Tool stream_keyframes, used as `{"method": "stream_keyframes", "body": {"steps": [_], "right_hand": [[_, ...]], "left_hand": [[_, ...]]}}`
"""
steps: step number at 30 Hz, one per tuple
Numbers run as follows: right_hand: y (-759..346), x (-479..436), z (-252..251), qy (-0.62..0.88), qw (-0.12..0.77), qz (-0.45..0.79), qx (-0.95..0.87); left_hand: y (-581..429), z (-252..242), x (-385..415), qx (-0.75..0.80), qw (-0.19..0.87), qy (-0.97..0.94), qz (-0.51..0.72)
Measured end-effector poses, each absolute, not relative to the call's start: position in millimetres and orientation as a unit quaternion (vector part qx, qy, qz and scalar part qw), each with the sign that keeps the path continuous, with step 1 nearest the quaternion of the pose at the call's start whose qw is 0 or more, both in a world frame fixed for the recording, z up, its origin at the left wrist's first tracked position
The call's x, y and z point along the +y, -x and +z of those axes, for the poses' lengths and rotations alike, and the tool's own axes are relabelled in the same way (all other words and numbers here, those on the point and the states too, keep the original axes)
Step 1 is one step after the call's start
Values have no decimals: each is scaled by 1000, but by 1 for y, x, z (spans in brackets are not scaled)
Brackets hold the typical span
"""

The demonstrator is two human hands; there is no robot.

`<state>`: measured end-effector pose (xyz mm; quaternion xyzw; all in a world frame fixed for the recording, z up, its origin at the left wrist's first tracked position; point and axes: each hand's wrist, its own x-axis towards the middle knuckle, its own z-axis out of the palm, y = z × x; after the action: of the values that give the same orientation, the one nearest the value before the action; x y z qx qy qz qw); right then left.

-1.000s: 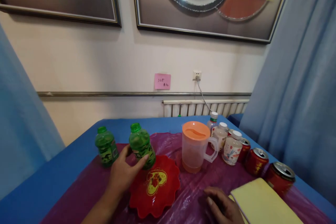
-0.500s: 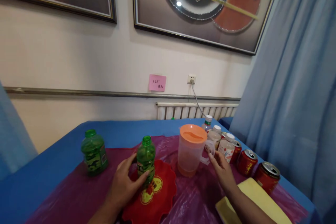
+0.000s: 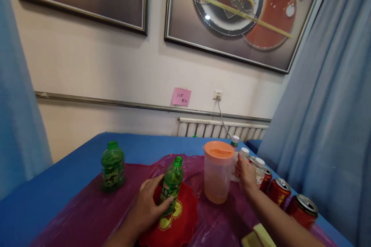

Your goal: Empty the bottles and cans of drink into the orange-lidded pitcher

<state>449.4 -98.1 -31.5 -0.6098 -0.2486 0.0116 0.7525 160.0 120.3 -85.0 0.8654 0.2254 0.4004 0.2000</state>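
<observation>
Blue table (image 3: 58,197), purple plastic sheet (image 3: 95,216) over it. Nearest: red plate (image 3: 185,220); a green bottle (image 3: 171,185) stands on it, leaning slightly, with the left hand (image 3: 146,210) wrapped round its lower half. Right hand (image 3: 246,173) closed on the handle of the orange-lidded jug (image 3: 217,173), just right of the plate. Red cans (image 3: 303,210) along the right edge. Second green bottle (image 3: 113,166) stands apart, further left. Pink note (image 3: 181,97) on the wall behind

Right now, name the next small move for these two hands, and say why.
Probably firm up the right hand on the pitcher handle before lifting: it sits at the handle, grip unclear, the orange lid is on, and the left hand holds the tilted green bottle over the red plate.
</observation>
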Motion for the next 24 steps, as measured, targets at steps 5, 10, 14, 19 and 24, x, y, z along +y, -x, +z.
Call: {"method": "stream_keyframes", "body": {"steps": [5,10,14,19,24], "right_hand": [[-472,-107,19,629,727,31,-275],[-479,-112,62,662,667,19,-341],[-475,-108,87,683,621,-5,-385],[-463,-99,112,696,572,-29,-435],[-451,-91,131,704,519,-45,-483]], "left_hand": [[-157,-78,113,207,208,-872,391],[-157,-77,109,193,219,-876,384],[-156,-73,105,179,224,-882,374],[-152,-57,96,189,219,-892,346],[-149,-48,89,195,225,-899,321]]}}
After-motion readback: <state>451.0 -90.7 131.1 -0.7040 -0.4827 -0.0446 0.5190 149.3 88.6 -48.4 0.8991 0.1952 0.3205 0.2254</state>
